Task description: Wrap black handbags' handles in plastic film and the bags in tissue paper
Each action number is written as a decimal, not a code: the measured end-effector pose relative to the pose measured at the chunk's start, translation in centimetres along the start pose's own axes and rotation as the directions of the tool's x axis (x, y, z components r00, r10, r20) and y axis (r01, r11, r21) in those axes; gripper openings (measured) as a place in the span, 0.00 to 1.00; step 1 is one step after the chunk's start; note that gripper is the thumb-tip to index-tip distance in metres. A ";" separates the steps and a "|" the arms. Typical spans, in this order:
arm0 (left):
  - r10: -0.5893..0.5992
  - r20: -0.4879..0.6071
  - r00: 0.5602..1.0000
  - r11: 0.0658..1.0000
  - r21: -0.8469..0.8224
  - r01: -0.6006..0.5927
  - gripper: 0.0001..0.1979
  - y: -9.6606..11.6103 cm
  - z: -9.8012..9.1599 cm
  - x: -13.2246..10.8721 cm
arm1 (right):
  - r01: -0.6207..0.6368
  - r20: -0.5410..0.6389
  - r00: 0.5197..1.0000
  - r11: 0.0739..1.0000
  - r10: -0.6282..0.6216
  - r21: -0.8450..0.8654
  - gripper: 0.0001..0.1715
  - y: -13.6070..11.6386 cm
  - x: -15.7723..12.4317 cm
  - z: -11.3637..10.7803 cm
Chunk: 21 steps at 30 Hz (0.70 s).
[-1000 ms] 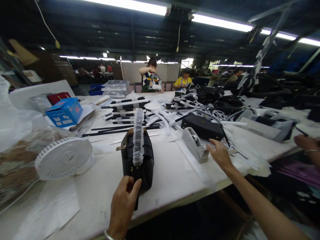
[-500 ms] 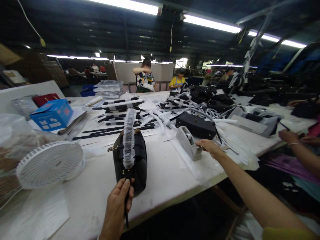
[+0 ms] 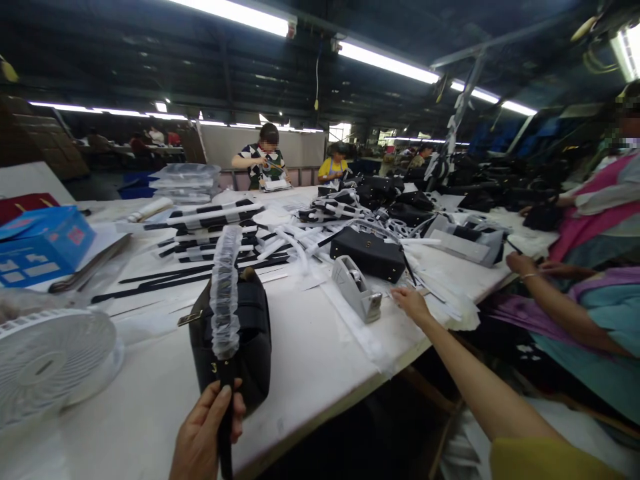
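A black handbag (image 3: 257,353) stands on the white table in front of me, with clear crinkled plastic (image 3: 225,297) wrapped around its raised strap. My left hand (image 3: 207,420) pinches the bare lower part of that black strap (image 3: 226,440) between thumb and fingers. Just right of the grey tape dispenser (image 3: 353,290), apart from it, is my right hand (image 3: 413,305). Its thumb and forefinger are pressed together; whatever may be between them is too small to make out. Another black bag (image 3: 367,252) lies right behind the dispenser.
Wrapped straps (image 3: 215,217) are stacked behind the handbag, near loose black strips (image 3: 150,280). A white fan (image 3: 50,367) and blue box (image 3: 45,243) stand at left. White strips and black bags heap at centre right. A co-worker's hand (image 3: 520,263) is at the right edge.
My right hand has come away from the tape dispenser's front end, leaving a gap. My left hand keeps its grip on the strap. The view has swung right; the person opposite has lowered an arm.
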State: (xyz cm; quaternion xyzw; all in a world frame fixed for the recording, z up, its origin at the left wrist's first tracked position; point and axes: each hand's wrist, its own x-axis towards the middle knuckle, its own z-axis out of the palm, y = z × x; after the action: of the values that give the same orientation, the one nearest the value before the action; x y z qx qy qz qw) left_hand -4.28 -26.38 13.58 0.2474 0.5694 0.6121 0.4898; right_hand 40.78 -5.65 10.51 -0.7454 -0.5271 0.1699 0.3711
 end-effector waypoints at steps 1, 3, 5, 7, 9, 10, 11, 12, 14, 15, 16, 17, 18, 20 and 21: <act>-0.011 -0.003 1.000 1.000 0.003 0.011 0.31 -0.1 -0.1 0.1 | 0.006 0.016 1.000 0.999 -0.005 -0.051 0.10 0.3 0.0 0.0; -0.018 -0.015 1.000 1.000 0.007 0.018 0.31 -0.4 -0.4 0.3 | 0.022 0.051 0.999 0.990 -0.015 -0.142 0.15 0.5 0.0 0.3; -0.016 -0.025 1.000 1.000 0.008 0.016 0.31 -0.7 -0.7 0.5 | 0.047 0.074 0.997 0.976 -0.032 -0.213 0.23 0.3 -0.1 0.9; -0.023 -0.040 0.999 1.000 0.015 0.024 0.32 -1.0 -0.9 0.6 | 0.079 0.097 0.994 0.962 -0.056 -0.260 0.29 -0.1 0.0 1.6; -0.036 -0.058 0.998 0.999 0.026 0.037 0.33 -1.0 -0.9 0.7 | 0.122 0.125 0.988 0.951 -0.089 -0.284 0.29 -0.7 0.1 2.2; -0.041 -0.066 0.997 0.999 0.033 0.043 0.34 -0.9 -0.9 0.7 | 0.141 0.137 0.985 0.947 -0.104 -0.290 0.29 -0.9 0.2 2.4; -0.047 -0.069 0.997 0.998 0.041 0.050 0.35 -0.7 -0.7 0.7 | 0.155 0.148 0.982 0.944 -0.116 -0.293 0.29 -1.1 0.3 2.6; -0.052 -0.071 0.996 0.997 0.048 0.056 0.35 -0.5 -0.5 0.6 | 0.163 0.158 0.980 0.942 -0.121 -0.294 0.28 -1.3 0.4 2.8; -0.063 -0.073 0.995 0.996 0.062 0.067 0.36 0.0 -0.1 0.4 | 0.162 0.172 0.978 0.943 -0.115 -0.289 0.25 -1.5 0.6 3.0; -0.067 -0.075 0.995 0.995 0.067 0.072 0.36 0.3 0.1 0.3 | 0.152 0.173 0.979 0.946 -0.105 -0.285 0.22 -1.6 0.7 3.1; -0.065 -0.080 0.995 0.995 0.070 0.071 0.36 0.5 0.3 0.2 | 0.138 0.170 0.981 0.950 -0.093 -0.279 0.17 -1.7 0.8 3.2; -0.062 -0.083 0.995 0.995 0.069 0.068 0.36 0.6 0.4 0.1 | 0.121 0.161 0.984 0.955 -0.079 -0.270 0.13 -1.7 0.9 3.3; -0.061 -0.086 0.994 0.996 0.067 0.067 0.36 0.7 0.5 0.1 | 0.101 0.150 0.987 0.961 -0.063 -0.258 0.11 -1.8 1.0 3.4; -0.058 -0.087 0.995 0.996 0.056 0.063 0.36 0.7 0.4 0.1 | 0.056 0.128 0.991 0.973 -0.027 -0.224 0.08 -1.9 1.2 3.5; -0.058 -0.089 0.994 0.997 0.045 0.062 0.36 0.6 0.3 0.2 | 0.037 0.123 0.992 0.979 -0.012 -0.198 0.07 -1.9 1.2 3.4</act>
State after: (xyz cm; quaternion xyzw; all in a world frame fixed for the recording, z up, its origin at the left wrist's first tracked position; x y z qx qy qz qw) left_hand -4.28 -26.01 14.15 0.2145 0.6120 0.5935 0.4766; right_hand 37.85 -2.95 9.79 -0.7608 -0.5721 0.1562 0.2636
